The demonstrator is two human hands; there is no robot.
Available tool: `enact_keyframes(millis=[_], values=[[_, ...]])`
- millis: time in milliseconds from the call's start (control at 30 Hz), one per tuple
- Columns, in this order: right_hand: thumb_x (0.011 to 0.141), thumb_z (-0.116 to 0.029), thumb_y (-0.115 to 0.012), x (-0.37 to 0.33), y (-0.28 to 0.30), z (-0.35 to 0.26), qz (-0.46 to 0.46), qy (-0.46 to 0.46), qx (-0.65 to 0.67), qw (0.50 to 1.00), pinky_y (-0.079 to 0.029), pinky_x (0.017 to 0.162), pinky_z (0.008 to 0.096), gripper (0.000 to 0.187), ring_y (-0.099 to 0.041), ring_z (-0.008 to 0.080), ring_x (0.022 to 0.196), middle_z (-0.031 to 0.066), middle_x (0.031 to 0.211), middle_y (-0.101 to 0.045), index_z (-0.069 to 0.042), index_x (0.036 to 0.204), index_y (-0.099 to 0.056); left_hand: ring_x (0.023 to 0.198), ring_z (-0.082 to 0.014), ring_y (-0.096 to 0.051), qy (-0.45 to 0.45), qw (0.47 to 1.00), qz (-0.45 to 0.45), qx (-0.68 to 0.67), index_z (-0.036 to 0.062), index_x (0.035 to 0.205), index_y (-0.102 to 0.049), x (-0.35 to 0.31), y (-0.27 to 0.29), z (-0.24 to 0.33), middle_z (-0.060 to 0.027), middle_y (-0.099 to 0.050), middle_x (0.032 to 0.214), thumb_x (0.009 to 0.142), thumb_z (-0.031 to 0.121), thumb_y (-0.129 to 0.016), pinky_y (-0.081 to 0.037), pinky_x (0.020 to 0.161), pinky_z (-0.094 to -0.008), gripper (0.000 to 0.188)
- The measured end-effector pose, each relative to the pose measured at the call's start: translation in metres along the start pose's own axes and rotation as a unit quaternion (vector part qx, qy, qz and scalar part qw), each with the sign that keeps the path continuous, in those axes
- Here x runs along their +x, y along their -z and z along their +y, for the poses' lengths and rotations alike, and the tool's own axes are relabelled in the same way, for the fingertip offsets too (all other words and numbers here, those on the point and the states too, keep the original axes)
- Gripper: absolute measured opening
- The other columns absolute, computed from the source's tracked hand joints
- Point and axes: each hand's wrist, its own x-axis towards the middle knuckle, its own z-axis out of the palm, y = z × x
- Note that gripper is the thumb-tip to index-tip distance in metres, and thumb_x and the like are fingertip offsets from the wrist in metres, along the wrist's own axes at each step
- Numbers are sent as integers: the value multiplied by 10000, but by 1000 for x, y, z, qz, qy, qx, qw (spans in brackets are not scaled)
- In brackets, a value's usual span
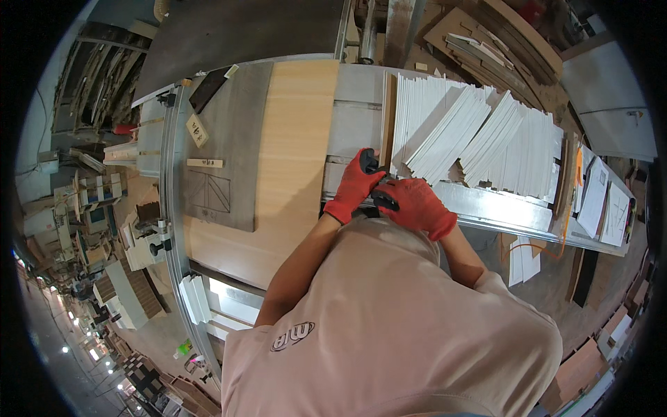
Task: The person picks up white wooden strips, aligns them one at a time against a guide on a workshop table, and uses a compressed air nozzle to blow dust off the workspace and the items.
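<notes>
My left hand (356,186) and my right hand (417,207) meet close to my body at the near edge of the machine table (347,132). Both wear red work gloves with black palms and fingertips. The fingers of each are curled inward, around something small and dark that the gloves mostly hide. Just beyond them, the near end of an upright brown wooden strip (390,115) almost touches the gloves. To its right lies a wide row of thin white strips (445,132), some of them slanting.
Left of my hands lie a pale wood panel (295,139) and a grey board (236,167) with a pencilled drawing. A metal rail (174,208) runs along the left. White sheets (603,201) sit at the far right, and stacked offcut boards (486,52) stand behind.
</notes>
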Motion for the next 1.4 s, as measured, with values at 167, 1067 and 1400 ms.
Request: enact_keyframes(millis=[167, 1067, 1400], values=[[828, -243, -683, 1, 8, -2, 13, -1, 31, 999, -519, 727, 447, 272, -655, 329, 878, 122, 987, -689, -108, 1059, -637, 982, -273, -634, -8, 986, -14, 164, 50, 1205, -533, -3, -7, 42, -126, -657, 1089, 720, 162, -839, -495, 878, -348, 584], [827, -309, -690, -20, -16, 13, 98, -25, 13, 995, -518, 811, 433, 422, -654, 335, 933, 129, 1035, -687, -71, 1173, -650, 826, -134, -621, 85, 983, -59, 149, 19, 1069, -609, 19, -2, 36, -33, -662, 927, 832, 140, -763, -513, 733, -283, 307], [828, -297, -689, -22, -14, 7, 108, -26, 7, 994, -520, 797, 441, 395, -652, 346, 907, 143, 999, -681, -73, 1151, -643, 770, -125, -615, 176, 980, -81, -48, 62, 1039, -624, 34, 7, 5, -23, -638, 908, 834, 123, -772, -486, 608, -266, 261]])
